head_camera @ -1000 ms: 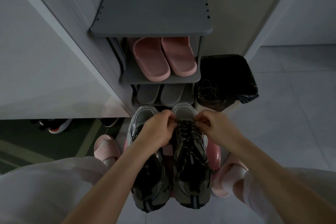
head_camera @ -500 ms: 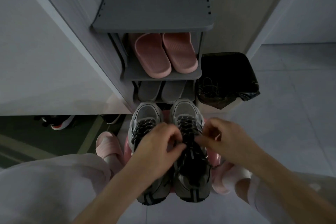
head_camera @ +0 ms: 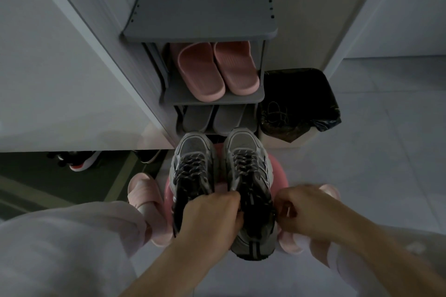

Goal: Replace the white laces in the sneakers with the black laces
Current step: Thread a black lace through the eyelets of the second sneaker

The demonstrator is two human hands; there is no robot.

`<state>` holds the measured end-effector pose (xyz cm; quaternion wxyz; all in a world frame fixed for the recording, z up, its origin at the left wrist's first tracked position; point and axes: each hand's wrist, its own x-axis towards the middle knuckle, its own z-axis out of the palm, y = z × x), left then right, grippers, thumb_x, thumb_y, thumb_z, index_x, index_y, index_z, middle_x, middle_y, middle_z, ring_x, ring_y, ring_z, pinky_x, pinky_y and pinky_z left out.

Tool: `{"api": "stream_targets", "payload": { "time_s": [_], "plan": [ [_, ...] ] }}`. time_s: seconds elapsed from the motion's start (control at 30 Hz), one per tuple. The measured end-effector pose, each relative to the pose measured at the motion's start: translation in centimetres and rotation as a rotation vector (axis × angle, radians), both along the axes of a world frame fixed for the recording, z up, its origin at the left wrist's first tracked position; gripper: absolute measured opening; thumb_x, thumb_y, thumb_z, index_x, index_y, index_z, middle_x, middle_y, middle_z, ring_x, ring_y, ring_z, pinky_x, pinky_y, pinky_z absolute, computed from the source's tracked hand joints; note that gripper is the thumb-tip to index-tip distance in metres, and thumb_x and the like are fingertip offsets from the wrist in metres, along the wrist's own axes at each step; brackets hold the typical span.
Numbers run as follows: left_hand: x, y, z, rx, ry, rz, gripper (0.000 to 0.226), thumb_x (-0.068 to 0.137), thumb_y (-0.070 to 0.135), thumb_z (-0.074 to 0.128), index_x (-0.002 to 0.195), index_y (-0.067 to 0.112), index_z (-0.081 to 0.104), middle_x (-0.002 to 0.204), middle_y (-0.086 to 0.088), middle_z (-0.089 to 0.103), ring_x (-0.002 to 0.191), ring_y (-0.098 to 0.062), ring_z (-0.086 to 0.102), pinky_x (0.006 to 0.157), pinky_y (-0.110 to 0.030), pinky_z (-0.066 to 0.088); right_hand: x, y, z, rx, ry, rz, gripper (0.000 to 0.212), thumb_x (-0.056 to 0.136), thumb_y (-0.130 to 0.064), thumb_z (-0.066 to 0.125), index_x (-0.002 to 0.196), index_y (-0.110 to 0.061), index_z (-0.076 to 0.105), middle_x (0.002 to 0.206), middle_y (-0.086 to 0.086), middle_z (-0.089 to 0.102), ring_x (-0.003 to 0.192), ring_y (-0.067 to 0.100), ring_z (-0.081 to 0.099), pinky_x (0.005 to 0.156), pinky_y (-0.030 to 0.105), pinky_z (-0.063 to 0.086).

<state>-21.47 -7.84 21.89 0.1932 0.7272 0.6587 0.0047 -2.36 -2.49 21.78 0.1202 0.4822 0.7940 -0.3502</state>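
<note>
Before a grey shoe rack (head_camera: 200,7), a seated person works at a pair of grey-and-silver sneakers standing side by side, toes pointing away, on a pink stool (head_camera: 278,176) between the knees. Both hands are closed at the collar end of the right sneaker (head_camera: 246,144). The left hand (head_camera: 212,219) curls its fingers over the top of the lacing by the tongue. The right hand (head_camera: 306,212) pinches thumb to forefinger at the shoe's outer edge, on what appears to be a free end of the black laces (head_camera: 243,164); the tips themselves are lost in shadow.

The left sneaker (head_camera: 193,149) touches its partner, dark cord already crossing its eyelets, so the job looks close to done, with tightening or tying the likely step in hand. No white laces show on either shoe. A tangle of cord in the black-lined bin (head_camera: 299,73) beside the rack is too dim to identify.

The laces should prove light, limp and thin, apt to slip through the fingers. They are best taken near the tips, one end per hand, and drawn evenly. The sneakers look light, with padded, yielding uppers over a firm sole. A hard pull may shift them on the small stool, so a steadying hold at heel or collar would serve.

Pink slippers (head_camera: 212,72) and grey slippers (head_camera: 212,118) fill the shelves.
</note>
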Motion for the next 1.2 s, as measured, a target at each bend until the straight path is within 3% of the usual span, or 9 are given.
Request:
{"api": "stream_targets", "payload": {
  "time_s": [0.1, 0.17, 0.3, 0.47, 0.57, 0.67, 0.8, 0.93, 1.2],
  "plan": [
    [0.2, 0.5, 0.1, 0.03, -0.192, 0.073, 0.023, 0.092, 0.045, 0.046, 0.095, 0.025, 0.058, 0.089, 0.008, 0.065, 0.083, -0.01, 0.062, 0.067, -0.022, 0.044, -0.3, 0.5, 0.2, 0.041, 0.043, -0.074, 0.007, 0.083, -0.031, 0.057, 0.077, -0.034, 0.057, 0.071, -0.017, 0.057, 0.076, 0.002, 0.057, 0.063, 0.014, 0.043],
    [0.4, 1.0, 0.1, 0.059, -0.253, 0.136, 0.027, 0.092, 0.046, 0.046, 0.087, 0.022, 0.057, 0.082, 0.008, 0.061, 0.075, -0.01, 0.06, 0.065, -0.023, 0.044, -0.8, 1.0, 0.3, 0.052, 0.17, -0.232, 0.006, 0.085, -0.037, 0.059, 0.081, -0.036, 0.055, 0.075, -0.018, 0.061, 0.075, 0.002, 0.061, 0.065, 0.017, 0.044],
    [0.8, 2.3, 0.2, 0.097, -0.27, 0.292, 0.025, 0.089, 0.043, 0.054, 0.089, 0.022, 0.04, 0.084, 0.009, 0.049, 0.076, -0.015, 0.057, 0.063, -0.023, 0.039, -2.9, 1.4, -0.3, 0.15, 0.202, -0.36, 0.048, 0.077, -0.06, 0.057, 0.109, -0.024, 0.056, 0.098, -0.008, 0.064, 0.087, 0.012, 0.062, 0.077, 0.03, 0.052],
    [-0.6, 3.3, -0.1, 0.016, -0.33, 0.302, 0.02, 0.09, 0.029, 0.054, 0.1, 0.022, 0.039, 0.078, 0.007, 0.059, 0.067, -0.009, 0.056, 0.052, -0.015, 0.036, -2.5, 2.3, -0.4, 0.133, 0.252, -0.426, 0.035, 0.078, -0.04, 0.066, 0.109, -0.025, 0.059, 0.083, -0.015, 0.062, 0.077, 0.002, 0.059, 0.066, 0.016, 0.046],
    [-1.3, 3.7, 0.2, -0.045, -0.363, 0.181, 0.029, 0.091, 0.027, 0.051, 0.119, 0.028, 0.042, 0.087, 0.009, 0.061, 0.073, -0.005, 0.057, 0.057, -0.009, 0.037, -2.3, 2.7, -0.4, 0.062, 0.317, -0.363, 0.033, 0.08, -0.033, 0.065, 0.112, -0.032, 0.054, 0.083, -0.019, 0.057, 0.077, -0.002, 0.057, 0.067, 0.018, 0.046],
    [-1.3, 5.0, 0.8, -0.196, -0.312, 0.08, 0.034, 0.091, 0.028, 0.048, 0.124, 0.03, 0.043, 0.092, 0.006, 0.06, 0.078, -0.01, 0.058, 0.064, -0.019, 0.042, -2.9, 3.2, -0.8, 0.046, 0.374, -0.226, 0.033, 0.08, -0.034, 0.06, 0.113, -0.031, 0.054, 0.091, -0.012, 0.057, 0.078, -0.001, 0.055, 0.068, 0.018, 0.043],
    [-1.3, 6.0, 1.0, -0.369, -0.334, 0.153, 0.036, 0.085, 0.032, 0.052, 0.12, 0.033, 0.04, 0.077, 0.006, 0.06, 0.05, -0.01, 0.061, 0.035, -0.018, 0.04, -3.3, 3.7, -1.4, 0.088, 0.311, -0.159, 0.062, 0.061, -0.062, 0.039, 0.112, -0.03, 0.055, 0.097, -0.008, 0.058, 0.083, 0.006, 0.054, 0.073, 0.022, 0.044],
    [-2.1, 5.9, 1.2, -0.385, -0.352, 0.195, 0.035, 0.084, 0.035, 0.054, 0.116, 0.038, 0.04, 0.078, 0.004, 0.064, 0.046, -0.009, 0.062, 0.034, -0.015, 0.038, -2.9, 4.1, -1.5, 0.103, 0.286, -0.203, 0.038, 0.075, -0.049, 0.062, 0.107, -0.033, 0.052, 0.08, -0.019, 0.048, 0.074, -0.002, 0.047, 0.065, 0.02, 0.036],
    [-1.5, 6.8, 1.3, -0.455, -0.302, 0.123, 0.052, 0.085, 0.035, 0.052, 0.132, 0.037, 0.03, 0.077, 0.008, 0.061, 0.051, -0.008, 0.064, 0.034, -0.016, 0.038, -3.4, 4.2, -1.7, 0.013, 0.274, -0.203, 0.047, 0.077, -0.045, 0.062, 0.12, -0.031, 0.046, 0.095, -0.009, 0.056, 0.084, 0.008, 0.054, 0.075, 0.026, 0.045]
  ]
}}
